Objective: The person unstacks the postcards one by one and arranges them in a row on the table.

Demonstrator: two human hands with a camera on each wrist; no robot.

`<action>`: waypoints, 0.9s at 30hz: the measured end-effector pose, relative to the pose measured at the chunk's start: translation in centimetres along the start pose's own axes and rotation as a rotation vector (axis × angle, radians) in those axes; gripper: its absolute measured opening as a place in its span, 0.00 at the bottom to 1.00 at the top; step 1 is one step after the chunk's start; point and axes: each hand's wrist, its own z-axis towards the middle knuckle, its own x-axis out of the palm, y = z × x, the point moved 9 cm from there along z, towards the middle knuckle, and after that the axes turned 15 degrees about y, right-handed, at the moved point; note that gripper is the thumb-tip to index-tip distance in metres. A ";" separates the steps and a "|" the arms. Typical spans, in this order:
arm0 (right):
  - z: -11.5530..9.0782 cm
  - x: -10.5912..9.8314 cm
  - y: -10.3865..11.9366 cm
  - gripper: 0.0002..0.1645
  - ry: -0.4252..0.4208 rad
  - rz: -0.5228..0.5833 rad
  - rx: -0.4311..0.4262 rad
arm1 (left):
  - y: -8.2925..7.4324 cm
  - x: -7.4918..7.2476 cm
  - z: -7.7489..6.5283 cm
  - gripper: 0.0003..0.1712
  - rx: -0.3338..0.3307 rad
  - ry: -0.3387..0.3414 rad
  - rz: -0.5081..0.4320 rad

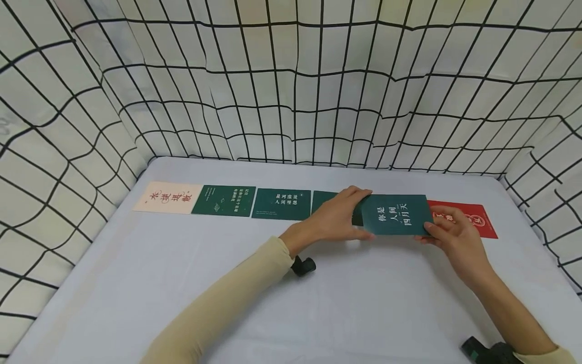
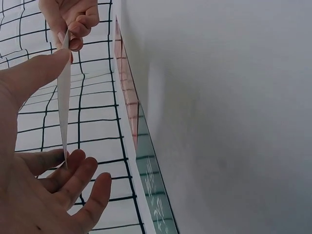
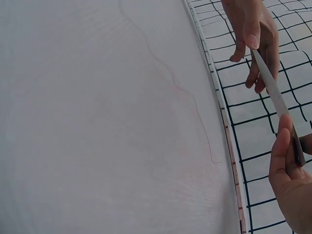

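Observation:
A dark green card [image 1: 394, 215] with white Chinese characters is held raised above the table. My left hand [image 1: 328, 220] grips it near its left end, thumb at the lower edge and fingers at the upper edge. With thumb and fingers my right hand [image 1: 460, 246] pinches its lower right corner. Seen edge-on in the left wrist view, the card [image 2: 64, 105] looks thin and pale. The right wrist view also shows the card [image 3: 273, 92] between both hands. Behind it, a green card [image 1: 320, 198] is partly hidden by the left hand and the raised card.
A row of cards lies along the white table [image 1: 364, 303]: a cream card [image 1: 168, 198], a green card [image 1: 224, 200], a dark teal card [image 1: 281, 203] and, at the right, a red card [image 1: 486, 222]. Black netting [image 1: 295, 73] over pale walls surrounds the back and sides.

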 end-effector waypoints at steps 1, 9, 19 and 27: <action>0.0 0.0 0.0 0.26 -0.001 0.042 -0.011 | -0.1 0.0 0.2 0.60 -0.003 -0.003 0.002; -0.1 -0.3 -0.5 0.33 -0.037 0.258 -0.029 | -1.1 0.0 1.8 0.59 -0.031 -0.015 0.001; -0.3 -1.0 -0.3 0.51 -0.168 0.419 -0.135 | -2.9 0.6 4.2 0.57 -0.042 -0.034 -0.001; -1.0 -2.5 -0.3 0.55 -0.341 0.380 -0.130 | -4.0 0.7 6.0 0.58 -0.059 -0.040 0.010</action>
